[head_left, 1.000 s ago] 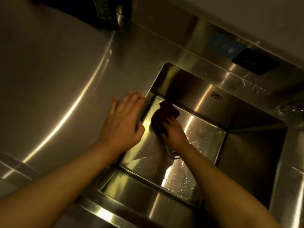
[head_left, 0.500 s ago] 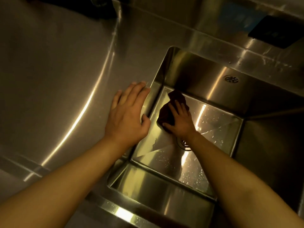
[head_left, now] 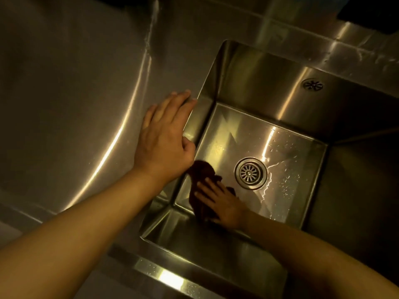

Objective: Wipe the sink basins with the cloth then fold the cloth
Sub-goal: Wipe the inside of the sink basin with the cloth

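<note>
A person's right hand (head_left: 224, 203) presses a dark cloth (head_left: 201, 180) flat against the floor of a stainless-steel sink basin (head_left: 248, 83), fingers spread and straight over the fabric rather than curled around it. The cloth lies bunched in the near-left corner of the basin floor, its far edge reaching toward the left wall and its near edge tucked under the palm. The left hand (head_left: 164, 137) rests palm-down on the steel counter (head_left: 64, 93) just beside the basin's left rim, fingers extended and relaxed, holding nothing; its thumb hangs over the edge of the basin. Both forearms enter from the bottom of the view. Right of the cloth, and apart from it, sits the round drain strainer (head_left: 250, 172) in the basin floor, with water droplets scattered across the metal beyond it. A small round overflow grille (head_left: 312, 84) is set high in the back wall of the basin.
</note>
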### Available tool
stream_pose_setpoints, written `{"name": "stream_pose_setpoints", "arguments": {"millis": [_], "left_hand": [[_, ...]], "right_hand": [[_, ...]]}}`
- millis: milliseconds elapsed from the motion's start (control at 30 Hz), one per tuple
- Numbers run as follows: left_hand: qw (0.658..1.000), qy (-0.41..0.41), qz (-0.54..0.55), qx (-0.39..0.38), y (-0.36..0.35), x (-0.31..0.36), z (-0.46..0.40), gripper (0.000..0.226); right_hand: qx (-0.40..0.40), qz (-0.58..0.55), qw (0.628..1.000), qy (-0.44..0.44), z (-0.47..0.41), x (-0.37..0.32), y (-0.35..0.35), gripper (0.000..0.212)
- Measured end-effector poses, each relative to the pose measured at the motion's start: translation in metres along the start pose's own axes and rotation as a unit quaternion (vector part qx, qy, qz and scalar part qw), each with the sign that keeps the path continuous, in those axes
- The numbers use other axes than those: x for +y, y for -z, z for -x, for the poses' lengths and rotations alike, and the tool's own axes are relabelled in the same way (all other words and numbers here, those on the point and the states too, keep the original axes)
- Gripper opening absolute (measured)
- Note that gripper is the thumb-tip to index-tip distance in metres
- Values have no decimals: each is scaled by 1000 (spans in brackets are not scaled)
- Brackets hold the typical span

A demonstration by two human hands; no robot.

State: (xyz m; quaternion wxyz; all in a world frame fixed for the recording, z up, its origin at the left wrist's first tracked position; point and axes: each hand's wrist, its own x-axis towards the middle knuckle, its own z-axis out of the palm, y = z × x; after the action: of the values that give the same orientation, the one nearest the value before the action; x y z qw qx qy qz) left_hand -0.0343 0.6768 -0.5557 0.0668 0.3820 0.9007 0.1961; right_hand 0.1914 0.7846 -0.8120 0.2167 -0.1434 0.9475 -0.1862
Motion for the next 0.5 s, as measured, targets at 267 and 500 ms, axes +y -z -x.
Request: {"name": "stream_pose_setpoints", "arguments": {"millis": [267,500], "left_hand": [[1000,-10,8,-1,-2,-4,0,79],[1000,-13,-7,2,-5,-6,0,78]], "right_hand": [[-19,29,999,34,-4,57,48,74],[61,-17,986,-152,-54,126,120,72]]}}
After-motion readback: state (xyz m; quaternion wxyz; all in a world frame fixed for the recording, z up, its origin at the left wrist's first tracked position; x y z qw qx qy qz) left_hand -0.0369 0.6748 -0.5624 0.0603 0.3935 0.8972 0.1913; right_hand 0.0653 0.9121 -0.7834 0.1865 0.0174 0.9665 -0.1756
